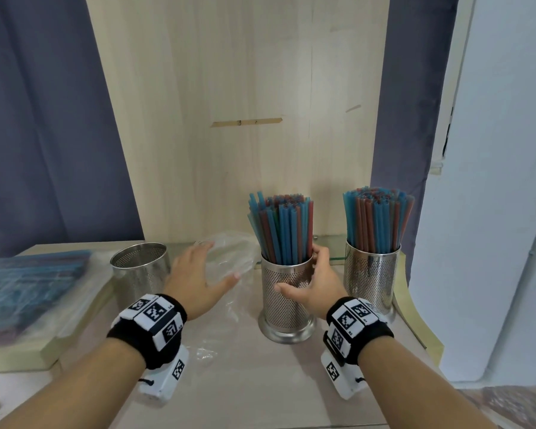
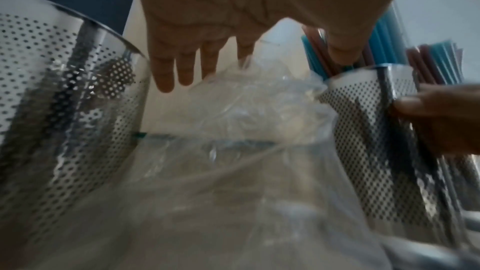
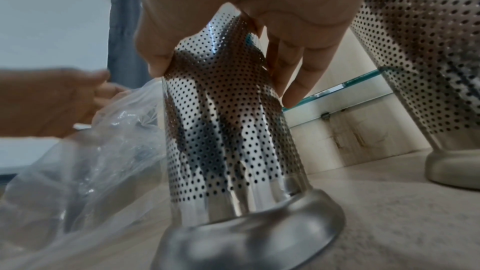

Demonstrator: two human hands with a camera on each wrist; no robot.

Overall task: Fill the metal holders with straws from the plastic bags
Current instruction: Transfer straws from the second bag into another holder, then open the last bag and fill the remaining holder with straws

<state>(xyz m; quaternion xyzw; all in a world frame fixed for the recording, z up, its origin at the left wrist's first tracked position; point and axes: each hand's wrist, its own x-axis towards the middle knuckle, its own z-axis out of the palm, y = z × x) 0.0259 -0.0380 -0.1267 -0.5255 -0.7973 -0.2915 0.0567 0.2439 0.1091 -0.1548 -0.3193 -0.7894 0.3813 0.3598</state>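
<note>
Three perforated metal holders stand on the table. The middle holder (image 1: 287,305) (image 3: 228,130) is packed with blue and red straws (image 1: 280,230), and my right hand (image 1: 307,284) grips its upper wall, thumb in front and fingers behind. The right holder (image 1: 372,275) is also full of straws. The left holder (image 1: 140,267) (image 2: 64,100) looks empty. My left hand (image 1: 198,274) (image 2: 207,59) is spread flat over an empty clear plastic bag (image 1: 229,258) (image 2: 233,151) lying between the left and middle holders; whether it touches the bag I cannot tell.
A bag of blue and red straws (image 1: 28,280) lies on a pale board at the left edge. A wooden panel (image 1: 235,119) rises behind the holders, flanked by dark curtains. A glass strip (image 1: 331,252) lies along the table's back.
</note>
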